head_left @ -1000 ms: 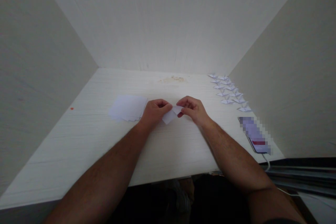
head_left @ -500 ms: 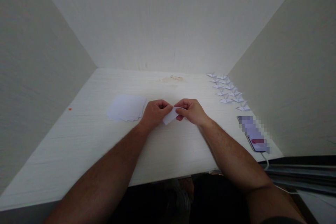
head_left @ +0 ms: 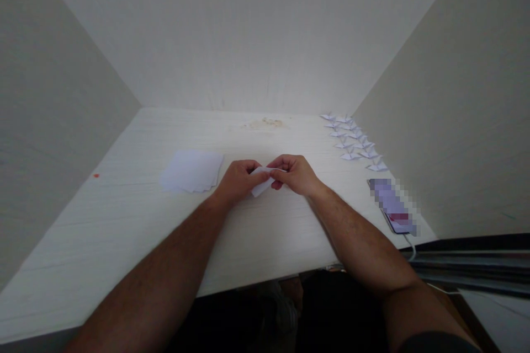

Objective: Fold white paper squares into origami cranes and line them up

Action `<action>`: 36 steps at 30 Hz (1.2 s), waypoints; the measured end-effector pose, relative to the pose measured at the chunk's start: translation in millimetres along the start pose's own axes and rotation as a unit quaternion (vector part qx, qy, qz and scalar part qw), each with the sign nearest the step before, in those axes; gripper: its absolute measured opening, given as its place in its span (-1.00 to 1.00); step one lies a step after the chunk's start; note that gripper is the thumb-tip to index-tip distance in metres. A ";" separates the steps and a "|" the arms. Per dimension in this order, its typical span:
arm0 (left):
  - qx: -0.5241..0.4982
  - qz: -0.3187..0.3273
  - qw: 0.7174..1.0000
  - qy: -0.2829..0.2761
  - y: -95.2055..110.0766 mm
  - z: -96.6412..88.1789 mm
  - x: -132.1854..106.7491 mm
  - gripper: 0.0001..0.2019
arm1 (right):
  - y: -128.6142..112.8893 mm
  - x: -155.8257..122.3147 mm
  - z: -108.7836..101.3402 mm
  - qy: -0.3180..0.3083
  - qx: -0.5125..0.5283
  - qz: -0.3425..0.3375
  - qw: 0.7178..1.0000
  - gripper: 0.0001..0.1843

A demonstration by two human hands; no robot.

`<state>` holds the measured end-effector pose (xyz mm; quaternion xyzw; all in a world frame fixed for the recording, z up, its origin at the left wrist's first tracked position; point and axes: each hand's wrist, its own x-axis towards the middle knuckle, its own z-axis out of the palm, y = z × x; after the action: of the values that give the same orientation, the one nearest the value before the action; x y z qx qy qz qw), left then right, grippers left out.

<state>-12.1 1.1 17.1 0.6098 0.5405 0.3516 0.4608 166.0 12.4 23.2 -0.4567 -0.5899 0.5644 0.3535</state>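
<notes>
A small folded piece of white paper [head_left: 261,185] is held just above the white desk [head_left: 124,215] near its middle. My left hand [head_left: 237,181] pinches its left side with curled fingers. My right hand [head_left: 295,173] pinches its upper right edge, fingers closed. The two hands almost touch over the paper, and most of the sheet is hidden between them.
A stack of white square sheets [head_left: 191,171] lies left of my hands. Several small folded paper figures [head_left: 351,140] stand in rows at the back right by the wall. A phone [head_left: 391,206] with a cable lies at the right edge. Walls enclose the desk on three sides.
My hands have drawn closer together over the paper, folding more of it out of sight. The camera has shifted slightly, so everything sits a little further left.
</notes>
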 end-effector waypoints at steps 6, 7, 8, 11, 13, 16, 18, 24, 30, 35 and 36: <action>-0.004 0.000 1.000 -0.003 -1.1 -0.3 1.0 -0.68 | 2.1 1.6 -0.1 -0.001 0.008 0.004 1.000 -0.81; -0.002 0.001 1.000 -0.006 -1.9 -0.5 1.3 -0.69 | 2.3 1.6 -0.3 -0.002 0.012 0.005 1.000 -0.80; 0.000 0.001 1.000 -0.009 -2.6 -0.7 1.6 -0.69 | 2.5 1.6 -0.4 -0.003 0.016 0.006 1.000 -0.80; 0.002 0.004 1.000 -0.014 -3.8 -1.3 2.1 -0.69 | 2.4 1.3 -1.1 -0.010 0.026 0.009 1.000 -0.78; 0.003 0.002 1.000 -0.016 -3.8 -1.6 2.1 -0.70 | 2.2 1.1 -1.5 -0.016 0.031 0.010 0.999 -0.76; 0.004 -0.001 1.000 -0.021 -3.1 -1.9 1.7 -0.70 | 2.5 1.1 -2.0 -0.024 0.036 0.010 0.999 -0.75; 0.002 0.001 1.000 -0.022 -2.4 -2.0 1.3 -0.71 | 3.2 1.2 -2.2 -0.025 0.038 0.009 0.999 -0.74; -0.006 -0.005 1.000 -0.019 1.3 -2.5 0.1 -0.72 | 3.9 1.6 -2.3 -0.028 0.042 0.009 0.999 -0.73; -0.014 -0.011 0.999 -0.026 1.0 -3.5 0.0 -0.72 | 2.5 1.7 -1.6 -0.030 0.029 0.009 0.999 -0.75; -0.019 -0.012 0.999 -0.027 0.9 -3.3 0.1 -0.71 | 2.4 2.8 -0.5 -0.022 0.019 0.021 0.999 -0.77; -0.021 -0.012 0.999 -0.028 1.4 -3.1 0.0 -0.71 | 2.6 3.0 -0.2 -0.020 0.015 0.023 0.999 -0.78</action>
<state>-14.5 1.7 19.4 0.6027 0.5272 0.3401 0.4930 165.5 15.2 20.3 -0.4537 -0.5774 0.5901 0.3356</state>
